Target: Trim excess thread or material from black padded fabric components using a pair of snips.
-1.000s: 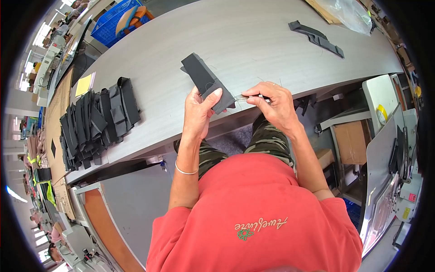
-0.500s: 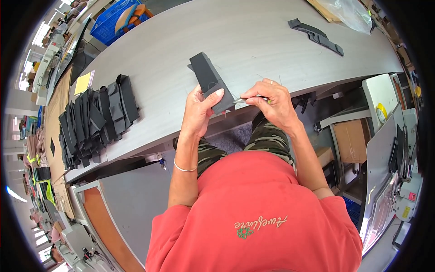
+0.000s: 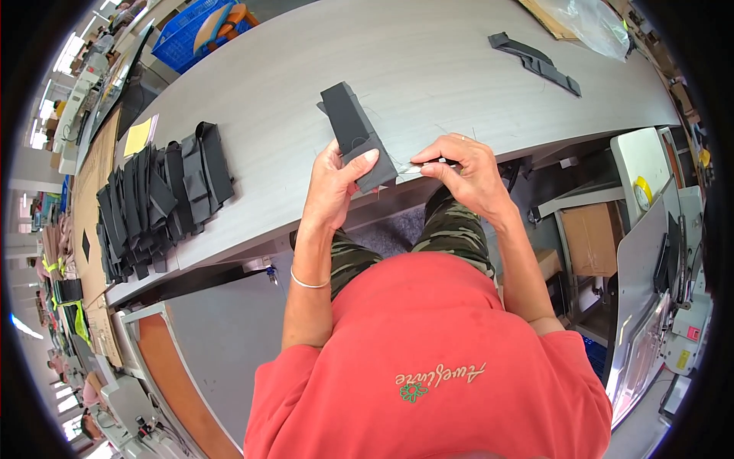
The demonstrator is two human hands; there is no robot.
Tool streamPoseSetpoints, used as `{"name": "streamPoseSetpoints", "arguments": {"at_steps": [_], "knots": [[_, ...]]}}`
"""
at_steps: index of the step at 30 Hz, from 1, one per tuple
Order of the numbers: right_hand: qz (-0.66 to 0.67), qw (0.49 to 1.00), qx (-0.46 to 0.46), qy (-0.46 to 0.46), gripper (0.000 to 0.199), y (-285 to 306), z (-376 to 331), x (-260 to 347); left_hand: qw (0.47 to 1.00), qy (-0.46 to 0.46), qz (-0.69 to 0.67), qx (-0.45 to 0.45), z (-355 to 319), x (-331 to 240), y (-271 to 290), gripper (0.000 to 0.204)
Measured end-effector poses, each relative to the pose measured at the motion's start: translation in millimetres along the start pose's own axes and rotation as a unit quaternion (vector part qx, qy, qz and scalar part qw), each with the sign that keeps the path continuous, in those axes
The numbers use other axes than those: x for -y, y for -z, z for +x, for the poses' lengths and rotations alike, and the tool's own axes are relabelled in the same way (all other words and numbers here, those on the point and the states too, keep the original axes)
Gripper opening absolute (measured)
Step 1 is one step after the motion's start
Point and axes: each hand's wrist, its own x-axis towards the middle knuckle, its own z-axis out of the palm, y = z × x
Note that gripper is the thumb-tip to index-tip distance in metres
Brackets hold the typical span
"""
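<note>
My left hand [image 3: 333,183] grips a folded strip of black fabric [image 3: 350,122], thumb on top, just over the table's near edge. The strip slants up and away to the left, and loose threads stick out around its lower end. Closed around small thread snips [image 3: 413,167], my right hand [image 3: 468,172] is just right of that end. Their pale metal tips point at the strip's corner, with a small gap between; most of the handle is hidden in my fingers.
Several black fabric strips [image 3: 164,195] lie in an overlapping row at left, beside a yellow paper pad [image 3: 138,138]. Another black strip [image 3: 534,63] lies far right near a clear plastic bag [image 3: 592,27]. A blue crate [image 3: 180,46] stands beyond the grey table [image 3: 267,99].
My right hand has shifted slightly right, drawing the snips' tips back from the strip's corner. The left hand and its strip have barely moved.
</note>
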Motion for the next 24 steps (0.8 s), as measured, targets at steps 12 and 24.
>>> {"name": "streamPoseSetpoints", "arguments": {"at_steps": [12,24], "knots": [[-0.024,0.999,0.013,0.026,0.009,-4,6,3,1.0,0.006,0.015,-0.006,0,-1,3,0.026],[-0.012,0.999,0.017,0.043,0.017,2,11,-4,1.0,0.021,0.008,0.015,2,-11,4,0.028]]}}
